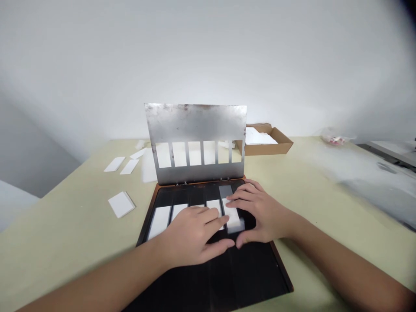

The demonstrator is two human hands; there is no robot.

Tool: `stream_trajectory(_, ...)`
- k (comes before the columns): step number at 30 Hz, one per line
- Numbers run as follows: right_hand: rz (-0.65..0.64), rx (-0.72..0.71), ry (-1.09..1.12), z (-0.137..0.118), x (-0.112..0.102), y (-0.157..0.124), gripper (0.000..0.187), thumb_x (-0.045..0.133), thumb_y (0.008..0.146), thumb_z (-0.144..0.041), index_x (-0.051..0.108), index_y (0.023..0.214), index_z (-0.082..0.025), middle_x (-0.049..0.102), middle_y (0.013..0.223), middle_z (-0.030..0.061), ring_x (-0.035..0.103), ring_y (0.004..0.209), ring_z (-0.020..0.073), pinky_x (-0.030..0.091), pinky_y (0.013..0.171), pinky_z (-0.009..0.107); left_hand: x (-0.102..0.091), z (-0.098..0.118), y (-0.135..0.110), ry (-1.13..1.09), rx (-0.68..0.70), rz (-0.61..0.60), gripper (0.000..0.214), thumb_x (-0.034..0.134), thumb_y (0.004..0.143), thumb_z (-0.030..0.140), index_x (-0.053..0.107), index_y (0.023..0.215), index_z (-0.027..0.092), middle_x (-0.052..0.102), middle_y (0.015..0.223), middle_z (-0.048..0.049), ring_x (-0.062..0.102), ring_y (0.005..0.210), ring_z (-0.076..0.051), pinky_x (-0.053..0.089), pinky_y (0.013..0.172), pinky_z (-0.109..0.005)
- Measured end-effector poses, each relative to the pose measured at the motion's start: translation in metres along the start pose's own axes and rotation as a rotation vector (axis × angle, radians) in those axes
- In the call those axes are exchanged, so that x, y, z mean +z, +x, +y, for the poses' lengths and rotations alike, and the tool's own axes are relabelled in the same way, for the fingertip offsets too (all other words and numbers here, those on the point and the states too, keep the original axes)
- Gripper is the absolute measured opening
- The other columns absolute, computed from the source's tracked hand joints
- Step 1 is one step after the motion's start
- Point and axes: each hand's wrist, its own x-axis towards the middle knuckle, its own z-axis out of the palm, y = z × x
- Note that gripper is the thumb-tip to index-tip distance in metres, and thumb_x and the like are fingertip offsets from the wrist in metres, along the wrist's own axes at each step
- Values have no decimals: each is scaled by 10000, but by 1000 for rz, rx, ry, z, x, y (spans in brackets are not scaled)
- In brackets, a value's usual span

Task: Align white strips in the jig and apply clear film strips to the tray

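Observation:
A hinged metal frame [195, 123] with rectangular cut-outs stands raised behind a black board [208, 281] with an orange-brown edge. Several white cards [160, 220] lie side by side across the board. The fingertips of my left hand [198, 234] rest at the left edge of the rightmost white card [231, 212], its thumb stretched out below. On the other side, my right hand [260, 212] lays spread, curved fingers over the same card's right edge, its thumb apart near the lower corner. A greyish strip shows under this card at both ends. My left hand partly hides the middle cards.
Loose white cards [115, 164] and a small stack of white cards [121, 204] lie on the pale green table [65, 225] at left. Behind the frame at right is a cardboard box [268, 148] with white sheets. A clear plastic bag [336, 136] sits at the back right.

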Motion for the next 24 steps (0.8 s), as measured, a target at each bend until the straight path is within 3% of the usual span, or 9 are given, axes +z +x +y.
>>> stream_trajectory(3, 20, 31, -7, -3, 2, 1, 548, 767, 864, -545, 673, 1299, -224, 711, 1271, 98, 578, 1188, 305, 289, 1177, 582, -5, 0, 0, -6, -53, 116, 372, 589, 1015, 429, 632, 1268, 160, 656, 876, -50, 628, 711, -187, 470, 591, -307)
stream_trajectory(6, 24, 49, 11, -4, 3, 1, 485, 757, 880, -440, 668, 1308, -230, 711, 1272, 83, 580, 1179, 291, 331, 1146, 556, -11, 2, 0, -60, 55, 245, 258, 594, 999, 374, 645, 1116, 149, 673, 905, -86, 612, 765, -208, 475, 646, -340)
stream_trajectory(9, 44, 71, 40, -2, 3, 1, 403, 736, 898, -378, 686, 1274, -241, 720, 1254, 68, 584, 1154, 272, 370, 1111, 525, -11, 5, 2, -106, 260, 74, 233, 577, 1024, 359, 671, 1092, 157, 739, 979, -91, 659, 888, -232, 502, 783, -392)
stream_trajectory(12, 76, 91, 60, -1, 5, 1, 322, 709, 921, -328, 709, 1232, -245, 729, 1217, 62, 575, 1141, 264, 397, 1083, 498, -5, 8, 4, -112, 306, -96, 369, 559, 1054, 424, 662, 1262, 137, 742, 1239, -114, 666, 1138, -273, 487, 1017, -449)
stream_trajectory(14, 89, 97, 63, 1, 7, 1, 325, 699, 931, -310, 706, 1249, -242, 733, 1191, 61, 567, 1132, 261, 405, 1073, 488, -2, 9, 4, -107, 275, -122, 412, 554, 1057, 441, 650, 1309, 130, 721, 1310, -122, 649, 1217, -289, 462, 1088, -467)
stream_trajectory(20, 104, 101, 61, 4, 9, 1, 355, 666, 970, -289, 672, 1323, -246, 743, 1156, 57, 556, 1123, 254, 399, 1076, 486, 0, 9, 4, -72, 151, -111, 375, 561, 1050, 363, 658, 1324, 127, 730, 1302, -108, 645, 1230, -278, 436, 1087, -444)
stream_trajectory(24, 83, 104, 66, 5, 8, 1, 335, 633, 984, -274, 673, 1314, -234, 742, 1174, 61, 555, 1120, 259, 391, 1074, 495, -3, 7, 4, -6, 61, -89, 309, 616, 1027, 356, 691, 1278, 193, 730, 1284, -46, 617, 1119, -285, 409, 964, -458)
